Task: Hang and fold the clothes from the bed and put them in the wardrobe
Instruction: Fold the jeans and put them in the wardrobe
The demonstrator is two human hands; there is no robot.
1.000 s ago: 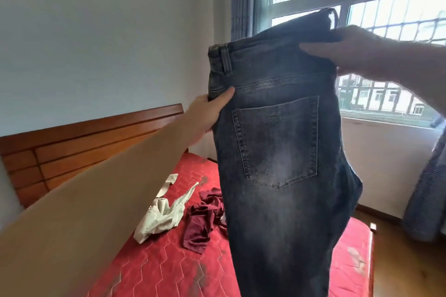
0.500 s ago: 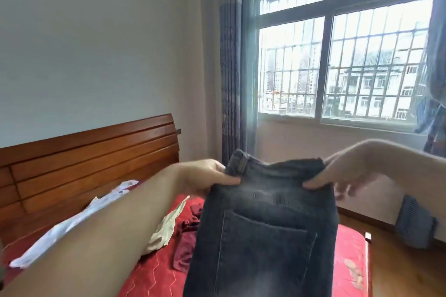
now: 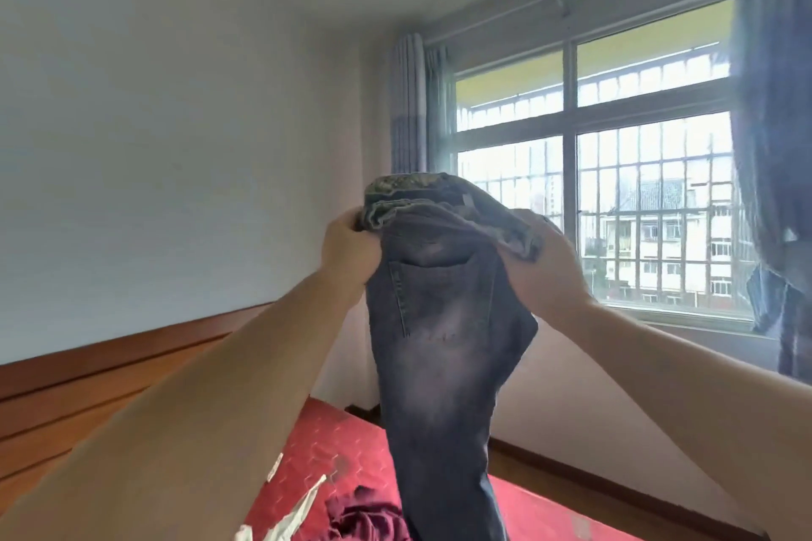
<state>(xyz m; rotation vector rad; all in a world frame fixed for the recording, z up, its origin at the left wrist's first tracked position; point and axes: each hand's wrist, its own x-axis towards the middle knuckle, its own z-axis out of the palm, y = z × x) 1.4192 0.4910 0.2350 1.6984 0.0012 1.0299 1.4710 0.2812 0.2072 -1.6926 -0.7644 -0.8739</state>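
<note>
ahead of you a barred window (image 3: 615,206) looks out on pale apartment blocks (image 3: 668,250), with grey-blue curtains (image 3: 411,101) drawn back at either side. to your left a plain white wall (image 3: 175,123) meets a wooden headboard (image 3: 88,391). low on the right you can see a strip of wooden floor (image 3: 615,496).

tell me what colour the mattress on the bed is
Red, with a quilted pattern, seen in the head view: mattress.

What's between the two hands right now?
In the head view, the bunched waistband of the jeans spans between the left hand and right hand; both grip it.
</note>
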